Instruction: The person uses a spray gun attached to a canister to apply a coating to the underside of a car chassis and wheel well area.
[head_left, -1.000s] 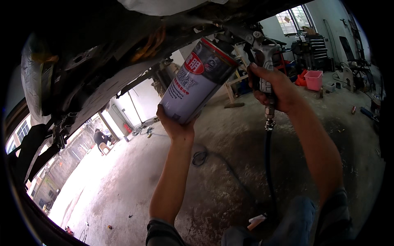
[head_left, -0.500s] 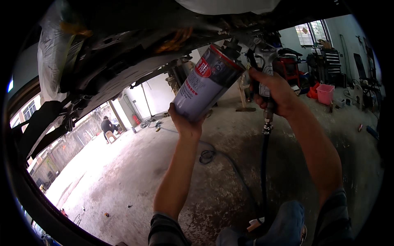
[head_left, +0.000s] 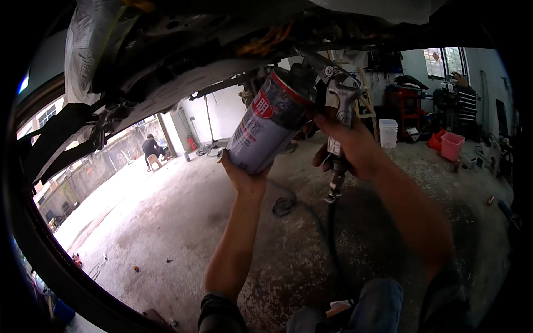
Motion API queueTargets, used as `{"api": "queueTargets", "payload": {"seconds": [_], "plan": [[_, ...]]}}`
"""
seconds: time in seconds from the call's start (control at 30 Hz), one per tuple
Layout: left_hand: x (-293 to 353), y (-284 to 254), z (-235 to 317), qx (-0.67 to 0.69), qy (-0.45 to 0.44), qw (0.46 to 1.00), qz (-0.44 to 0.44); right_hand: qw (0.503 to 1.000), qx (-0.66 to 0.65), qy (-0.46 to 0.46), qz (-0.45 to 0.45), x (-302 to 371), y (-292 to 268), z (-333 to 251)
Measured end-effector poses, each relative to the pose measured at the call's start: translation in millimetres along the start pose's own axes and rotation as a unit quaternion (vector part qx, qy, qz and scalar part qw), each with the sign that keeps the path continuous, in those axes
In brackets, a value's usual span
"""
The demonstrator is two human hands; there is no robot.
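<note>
A grey spray can point(head_left: 261, 133) with a black-and-red upper end is tilted up to the right below the vehicle's dark underside point(head_left: 172, 61). My left hand point(head_left: 246, 177) is wrapped round its lower end. The can's neck joins a metal air spray gun point(head_left: 345, 102), whose handle is inside my right hand point(head_left: 358, 147). The gun's tip lies close under the vehicle in this view, and its far end is hard to make out. From a fitting at the handle's foot, a dark air hose point(head_left: 331, 230) hangs toward the floor.
Plastic sheeting point(head_left: 86, 55) hangs at the upper left. Coiled hose point(head_left: 283, 206) lies on the concrete floor point(head_left: 183, 233). Further back are a white bucket point(head_left: 388, 133), a pink basket point(head_left: 452, 145), a tool cabinet point(head_left: 467, 102) and a person point(head_left: 151, 147) beside a stool point(head_left: 154, 161).
The spray gun and my right hand have moved left and down in the view. The can has shifted slightly left with my left hand. The background has moved right and down.
</note>
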State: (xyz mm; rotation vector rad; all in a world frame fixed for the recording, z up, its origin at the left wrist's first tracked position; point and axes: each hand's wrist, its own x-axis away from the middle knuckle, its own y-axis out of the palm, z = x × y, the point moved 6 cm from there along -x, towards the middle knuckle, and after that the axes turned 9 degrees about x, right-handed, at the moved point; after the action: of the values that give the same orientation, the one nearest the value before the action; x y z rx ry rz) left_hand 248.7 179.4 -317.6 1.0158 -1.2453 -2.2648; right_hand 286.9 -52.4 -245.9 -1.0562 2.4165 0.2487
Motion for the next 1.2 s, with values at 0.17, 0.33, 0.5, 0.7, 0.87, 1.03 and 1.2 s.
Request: {"api": "queueTargets", "payload": {"seconds": [0.17, 0.33, 0.5, 0.7, 0.87, 1.03, 1.2], "plan": [[13.2, 4.0, 0.5, -0.010, 0.020, 0.999, 0.027, 0.999, -0.007, -0.043, 0.021, -6.0, 4.7, 5.4], [32.7, 0.6, -5.9, 0.021, -0.008, 0.999, 0.038, 0.999, -0.006, -0.032, 0.036, -15.6, -4.1, 12.2], [57.2, 5.8, -4.5, 0.025, -0.017, 0.995, 0.090, 1.000, 0.005, -0.024, 0.002, -19.6, -4.1, 10.4], [68.2, 9.5, 4.5, 0.040, -0.004, 0.995, 0.094, 0.999, 0.012, -0.024, -0.040, -19.9, 3.0, 1.3], [67.7, 8.1, 26.9, 0.008, 0.057, 0.995, 0.087, 0.999, -0.024, -0.030, -0.032, -22.5, 17.0, 11.0], [78.4, 4.1, 43.1, 0.006, 0.066, 0.994, 0.085, 0.997, -0.012, -0.013, -0.069, -21.7, 28.9, 10.2], [74.4, 9.5, 62.6, -0.029, 0.100, 0.991, 0.087, 0.996, -0.069, -0.052, -0.022, -11.7, 40.9, 14.2]]}}
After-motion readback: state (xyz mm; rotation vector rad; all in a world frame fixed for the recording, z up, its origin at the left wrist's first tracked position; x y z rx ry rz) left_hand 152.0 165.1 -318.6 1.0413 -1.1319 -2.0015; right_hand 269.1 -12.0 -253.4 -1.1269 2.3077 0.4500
